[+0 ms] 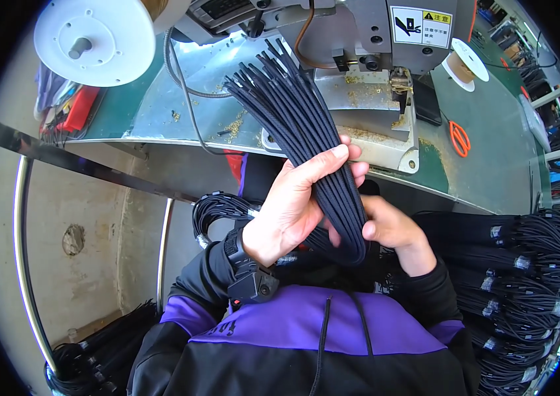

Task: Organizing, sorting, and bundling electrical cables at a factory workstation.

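A thick bundle of black braided cords (293, 122) slants across the middle of the view, its cut ends fanned out toward the machine. My left hand (293, 201) is wrapped round the bundle, thumb across the front and fingertips showing at its far side. At the bundle's lower, folded end, my right hand (392, 228) has its thumb against the cords; its other fingers are mostly hidden behind them. Just beyond the bundle stands a grey bench machine (385, 39) with a metal base (385, 148). A small black camera (253, 285) is strapped to my left wrist.
Tied black cord bundles (530, 264) are stacked at the right, with more bundles (102, 356) at lower left. Orange-handled scissors (459, 138) lie on the green table (491, 175). A large white spool (95, 39) stands at upper left, above a metal rail (62, 150). Brass-coloured scraps litter the table.
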Available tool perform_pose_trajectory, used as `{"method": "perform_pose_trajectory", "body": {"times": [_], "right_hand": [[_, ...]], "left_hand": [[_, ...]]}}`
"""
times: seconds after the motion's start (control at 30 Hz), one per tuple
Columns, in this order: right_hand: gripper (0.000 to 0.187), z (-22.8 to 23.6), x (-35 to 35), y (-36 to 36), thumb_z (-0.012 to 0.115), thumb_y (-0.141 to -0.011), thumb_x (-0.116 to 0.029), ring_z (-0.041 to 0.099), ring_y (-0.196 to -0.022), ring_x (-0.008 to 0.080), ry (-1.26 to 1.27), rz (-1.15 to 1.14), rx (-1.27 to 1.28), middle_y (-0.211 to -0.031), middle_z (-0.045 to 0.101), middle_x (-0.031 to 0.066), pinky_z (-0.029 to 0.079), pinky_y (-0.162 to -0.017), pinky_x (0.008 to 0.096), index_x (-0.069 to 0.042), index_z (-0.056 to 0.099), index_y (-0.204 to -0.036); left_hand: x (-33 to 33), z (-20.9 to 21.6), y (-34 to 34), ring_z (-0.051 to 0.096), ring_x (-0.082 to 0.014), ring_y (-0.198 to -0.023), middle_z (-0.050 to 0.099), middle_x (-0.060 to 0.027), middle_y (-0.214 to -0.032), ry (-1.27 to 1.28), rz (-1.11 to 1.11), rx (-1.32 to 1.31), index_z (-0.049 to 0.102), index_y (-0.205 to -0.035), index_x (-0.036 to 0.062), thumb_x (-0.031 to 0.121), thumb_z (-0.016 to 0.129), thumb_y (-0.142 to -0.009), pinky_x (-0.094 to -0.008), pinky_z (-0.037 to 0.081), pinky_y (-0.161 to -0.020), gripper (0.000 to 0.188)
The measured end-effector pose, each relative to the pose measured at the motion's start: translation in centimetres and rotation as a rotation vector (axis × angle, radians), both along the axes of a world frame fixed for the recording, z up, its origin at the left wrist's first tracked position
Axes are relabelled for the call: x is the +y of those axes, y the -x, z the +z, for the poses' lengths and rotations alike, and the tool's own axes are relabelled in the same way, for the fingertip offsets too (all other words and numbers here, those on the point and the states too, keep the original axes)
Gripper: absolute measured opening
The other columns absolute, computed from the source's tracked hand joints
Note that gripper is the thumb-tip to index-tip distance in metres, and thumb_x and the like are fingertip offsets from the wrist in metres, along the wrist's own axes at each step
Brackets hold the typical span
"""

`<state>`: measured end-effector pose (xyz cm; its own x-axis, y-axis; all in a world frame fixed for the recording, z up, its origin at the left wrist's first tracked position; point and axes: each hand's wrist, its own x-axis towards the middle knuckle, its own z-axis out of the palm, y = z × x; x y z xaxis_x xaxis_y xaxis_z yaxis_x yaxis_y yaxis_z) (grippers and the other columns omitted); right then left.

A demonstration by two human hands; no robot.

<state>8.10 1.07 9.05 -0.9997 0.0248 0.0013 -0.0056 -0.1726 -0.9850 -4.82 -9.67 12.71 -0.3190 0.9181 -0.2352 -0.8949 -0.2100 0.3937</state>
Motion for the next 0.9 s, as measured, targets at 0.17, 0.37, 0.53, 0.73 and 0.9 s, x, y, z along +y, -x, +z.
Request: {"method": "perform_pose_trajectory", "body": {"times": [0.17, 0.37, 0.53, 0.73, 0.9], "right_hand": [[0.031, 4.5, 1.2, 1.1, 0.062, -0.079, -0.029, 0.047, -0.051, 0.0044, -0.503, -0.54, 0.08, -0.063, 0.053, -0.0014, 0.036, -0.044, 0.0186, 0.0, 0.057, -0.086], [0.026, 6.5, 1.2, 2.5, 0.053, -0.086, -0.024, 0.042, -0.052, 0.0009, -0.725, -0.691, -0.052, -0.057, 0.049, -0.0025, 0.032, -0.049, 0.0149, -0.001, 0.057, -0.073], [0.03, 6.0, 1.6, 2.8, 0.051, -0.087, -0.024, 0.032, -0.044, 0.0008, -0.348, -0.877, 0.053, -0.051, 0.043, -0.0043, 0.024, -0.043, 0.016, -0.003, 0.055, -0.067], [0.028, 7.0, 2.4, 3.7, 0.051, -0.086, -0.024, 0.027, -0.042, 0.0024, 0.207, -0.785, 0.041, -0.048, 0.033, -0.0067, 0.021, -0.042, 0.0178, -0.004, 0.054, -0.066], [0.026, 7.0, 3.3, 4.8, 0.052, -0.085, -0.025, 0.027, -0.041, 0.003, 0.426, -0.763, 0.06, -0.049, 0.033, -0.0074, 0.021, -0.041, 0.018, -0.005, 0.054, -0.07]], "left_hand": [[0.8, 0.3, -1.2, 0.058, -0.0173, -0.079, 0.058, -0.0061, -0.087, 0.079, 0.008, 0.084, 0.053, -0.099, 0.0008, 0.006, 0.059, -0.079, -0.031, 0.048, -0.074, 0.022], [1.9, 0.7, -2.9, 0.058, -0.014, -0.074, 0.059, -0.0045, -0.081, 0.157, 0.012, 0.1, 0.055, -0.094, 0.0004, 0.004, 0.059, -0.079, -0.0272, 0.048, -0.07, 0.016], [1.9, 0.0, -2.6, 0.058, -0.0164, -0.074, 0.059, -0.0056, -0.079, 0.125, 0.011, 0.04, 0.055, -0.091, 0.0012, 0.006, 0.059, -0.079, -0.0285, 0.047, -0.07, 0.013], [1.3, 1.1, -1.6, 0.058, -0.0195, -0.074, 0.058, -0.0077, -0.078, 0.043, 0.066, 0.046, 0.055, -0.091, 0.0015, 0.008, 0.059, -0.079, -0.0316, 0.047, -0.07, 0.014], [1.2, 2.1, -1.2, 0.058, -0.0192, -0.073, 0.058, -0.0083, -0.078, 0.003, 0.096, 0.055, 0.054, -0.091, 0.0011, 0.008, 0.059, -0.079, -0.0325, 0.048, -0.07, 0.015]]}}
